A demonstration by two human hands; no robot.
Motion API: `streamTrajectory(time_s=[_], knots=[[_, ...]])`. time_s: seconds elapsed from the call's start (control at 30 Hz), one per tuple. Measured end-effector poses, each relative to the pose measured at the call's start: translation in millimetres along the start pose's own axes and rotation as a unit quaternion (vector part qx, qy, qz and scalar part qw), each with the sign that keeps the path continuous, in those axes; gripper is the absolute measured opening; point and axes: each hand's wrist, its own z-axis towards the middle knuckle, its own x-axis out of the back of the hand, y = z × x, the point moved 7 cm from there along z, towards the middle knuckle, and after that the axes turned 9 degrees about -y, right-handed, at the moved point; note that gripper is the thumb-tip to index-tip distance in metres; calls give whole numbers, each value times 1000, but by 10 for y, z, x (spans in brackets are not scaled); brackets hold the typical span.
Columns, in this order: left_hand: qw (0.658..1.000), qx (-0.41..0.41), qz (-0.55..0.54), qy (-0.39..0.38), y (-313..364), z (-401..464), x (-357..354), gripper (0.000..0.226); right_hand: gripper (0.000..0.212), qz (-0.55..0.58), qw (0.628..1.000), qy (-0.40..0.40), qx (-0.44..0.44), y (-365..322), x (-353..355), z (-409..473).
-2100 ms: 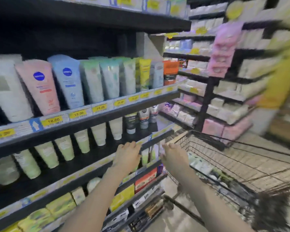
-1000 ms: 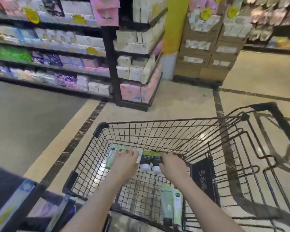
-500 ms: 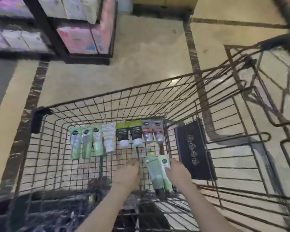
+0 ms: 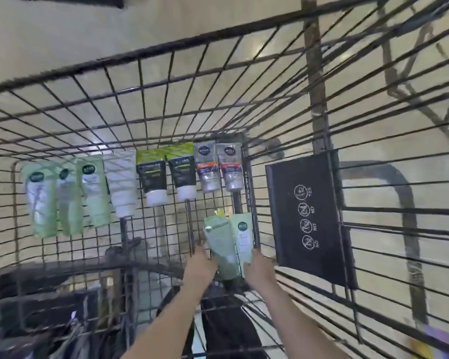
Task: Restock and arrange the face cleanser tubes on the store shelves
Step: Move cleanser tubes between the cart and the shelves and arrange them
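**Both hands at a pair of green tubes in the cart**

A black wire shopping cart (image 4: 166,81) fills the view, seen from above, with a pale tiled floor (image 4: 49,35) showing through its mesh. Along the far part of the cart floor lies a row of face cleanser tubes, caps pointing near. From the left: three pale green tubes (image 4: 65,198) with round dark green logos, the writing too blurred to read; a plain white tube (image 4: 121,182); two black tubes with lime-green tops (image 4: 166,172) and white caps; and two silver tubes (image 4: 219,168) carrying the dark blue round NIVEA mark above an orange-and-blue band.

Nearer, against the right wall of the cart, two more green tubes (image 4: 230,242) lie side by side, the left one darker green, the right one paler with a round green logo. The left hand (image 4: 200,265) touches the left edge of this pair and the right hand (image 4: 257,268) touches its right edge; the fingers appear to curl around the tubes' lower ends, though blur leaves the grasp uncertain.

On the right wall hangs a black plastic flap (image 4: 309,218) printed with four round white pictograms; the small words beside them seem to read YES and NO.
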Motion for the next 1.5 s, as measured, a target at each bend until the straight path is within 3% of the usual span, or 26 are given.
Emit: streamTrajectory(time_s=[0.27, 0.43, 0.67, 0.8, 1.03, 1.27, 1.4, 1.5], knots=[[987, -3, -156, 45, -26, 205, -162, 44, 31, 114, 990, 67, -45, 84, -70, 216], [990, -6, -131, 52, 21, 205, -129, 38, 30, 98, 991, 78, -54, 93, -93, 241], [992, -43, -108, 58, -10, 110, 66, 37, 25, 173, 983, 55, 9, -15, -126, 193], [984, -65, -148, 71, 1, -89, 246, 35, 26, 216, 975, 22, 36, -85, -11, 100], [957, -139, -236, 95, 151, -666, 604, 40, 15, 376, 921, 9, 106, -271, 403, -413], [917, -213, -321, 105, 372, -1440, 852, 45, 14, 454, 872, 59, 171, -455, 795, -1211], [880, -282, -369, 103, 518, -1935, 999, 32, 2, 489, 835, 72, 241, -630, 982, -1800], [857, -331, -379, 107, 610, -2317, 1142, 31, 6, 495, 812, 82, 298, -749, 1101, -2229]])
